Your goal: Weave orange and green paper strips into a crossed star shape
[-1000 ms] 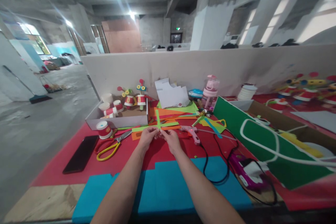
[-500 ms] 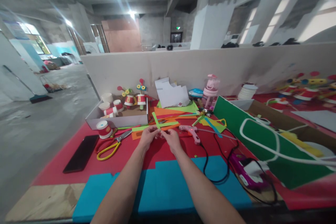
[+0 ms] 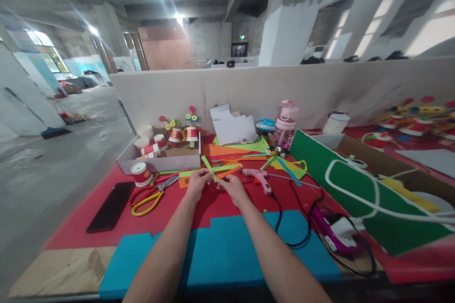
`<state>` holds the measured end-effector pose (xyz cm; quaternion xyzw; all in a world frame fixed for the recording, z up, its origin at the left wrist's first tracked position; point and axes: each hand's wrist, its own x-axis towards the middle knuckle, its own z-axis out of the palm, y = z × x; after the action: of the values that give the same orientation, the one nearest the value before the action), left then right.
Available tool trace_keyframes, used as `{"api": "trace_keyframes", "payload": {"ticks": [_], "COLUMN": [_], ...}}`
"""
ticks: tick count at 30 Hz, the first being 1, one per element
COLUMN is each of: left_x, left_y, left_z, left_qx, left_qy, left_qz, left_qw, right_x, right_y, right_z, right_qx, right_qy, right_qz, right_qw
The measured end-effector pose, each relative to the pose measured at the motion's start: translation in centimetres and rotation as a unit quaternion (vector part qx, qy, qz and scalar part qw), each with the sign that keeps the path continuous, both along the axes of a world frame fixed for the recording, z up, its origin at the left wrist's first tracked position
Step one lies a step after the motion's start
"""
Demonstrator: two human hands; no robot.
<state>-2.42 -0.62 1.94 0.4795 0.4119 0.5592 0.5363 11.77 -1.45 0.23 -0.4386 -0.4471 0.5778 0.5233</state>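
A light-green paper strip (image 3: 207, 164) slants up and to the left from between my hands, above the middle of the red-covered table. My left hand (image 3: 199, 182) is closed, its thumb and fingers pinching the strip near the lower end. Close beside it, my right hand (image 3: 230, 186) is also closed, with its fingertips at the strip's bottom end; the exact grip there is small and partly hidden. An orange paper strip (image 3: 231, 172) and another green strip (image 3: 232, 167) lie just beyond my fingers. A pink glue gun (image 3: 259, 179) rests right of my right hand.
Scissors (image 3: 156, 194) with yellow and red handles and a black phone (image 3: 111, 207) lie at left. Behind them stands a box (image 3: 159, 164) with paper cups and two cup figures. A green-sided box (image 3: 341, 189), cables and a purple power strip (image 3: 334, 234) occupy the right.
The light-green strip has tilted further to the left and its top end sits lower. My hands have shifted only slightly, with the fingertips a little further apart.
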Motion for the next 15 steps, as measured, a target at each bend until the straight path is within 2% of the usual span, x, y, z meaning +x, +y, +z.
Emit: {"api": "trace_keyframes", "payload": {"ticks": [9, 15], "left_x": [-1.2, -2.2], "left_y": [0.3, 0.4], "left_z": [0.8, 1.5], "left_qx": [0.006, -0.005], "left_qy": [-0.061, -0.104], "left_qz": [0.04, 0.091], "left_qw": [0.997, 0.99], "right_x": [0.9, 1.4], "right_y": [-0.5, -0.7], "right_z": [0.7, 0.9], "right_qx": [-0.01, -0.003], "right_qy": [-0.029, -0.033], "right_qz": [0.056, 0.097], "right_qw": [0.998, 0.995]}}
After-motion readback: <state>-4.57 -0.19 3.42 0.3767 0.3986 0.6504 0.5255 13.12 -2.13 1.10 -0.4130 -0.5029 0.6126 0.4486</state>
